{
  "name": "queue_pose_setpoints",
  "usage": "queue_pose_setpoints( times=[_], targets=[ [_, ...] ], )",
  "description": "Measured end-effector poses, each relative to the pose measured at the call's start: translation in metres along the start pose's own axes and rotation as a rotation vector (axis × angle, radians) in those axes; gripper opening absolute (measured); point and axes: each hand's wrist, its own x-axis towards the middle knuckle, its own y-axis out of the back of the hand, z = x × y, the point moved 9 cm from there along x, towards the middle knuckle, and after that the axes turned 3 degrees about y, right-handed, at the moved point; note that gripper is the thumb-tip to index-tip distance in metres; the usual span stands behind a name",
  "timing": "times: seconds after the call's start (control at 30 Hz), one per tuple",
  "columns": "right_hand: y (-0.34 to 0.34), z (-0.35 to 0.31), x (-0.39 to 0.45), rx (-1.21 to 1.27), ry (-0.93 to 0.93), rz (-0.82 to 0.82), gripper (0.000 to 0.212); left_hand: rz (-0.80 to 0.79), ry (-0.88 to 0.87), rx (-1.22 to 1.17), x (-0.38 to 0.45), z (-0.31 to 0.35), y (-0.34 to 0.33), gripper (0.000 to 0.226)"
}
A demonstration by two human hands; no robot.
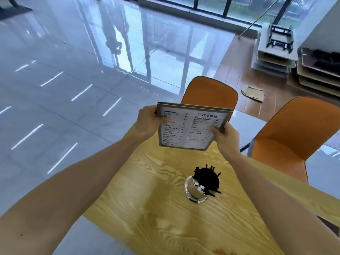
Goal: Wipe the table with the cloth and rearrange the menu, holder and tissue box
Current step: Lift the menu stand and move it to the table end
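I hold the menu (191,127), a framed white card with printed text, tilted up above the far end of the wooden table (156,208). My left hand (149,122) grips its left edge and my right hand (225,138) grips its lower right edge. A shiny metal holder (197,190) filled with black sticks stands on the table nearer to me, between my forearms. No cloth or tissue box is in view.
Two orange chairs stand beyond the table, one behind the menu (211,92) and one at the right (294,133). Stacked cardboard trays (274,57) sit on the floor at the far right. Glossy grey floor tiles spread to the left.
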Motion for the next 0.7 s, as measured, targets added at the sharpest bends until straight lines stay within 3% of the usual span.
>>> queue_pose_setpoints(
  times=[0.33, 0.7],
  targets=[
    [-0.166, 0.006, 0.030, -0.023, -0.043, -0.226, 0.012, 0.073, 0.176, 0.004, 0.020, -0.138, 0.080, 0.024],
    [-0.245, -0.006, 0.073, -0.039, -0.028, -0.326, 0.013, 0.149, 0.242, -0.015, 0.039, -0.182, 0.120, 0.022]
  ],
)
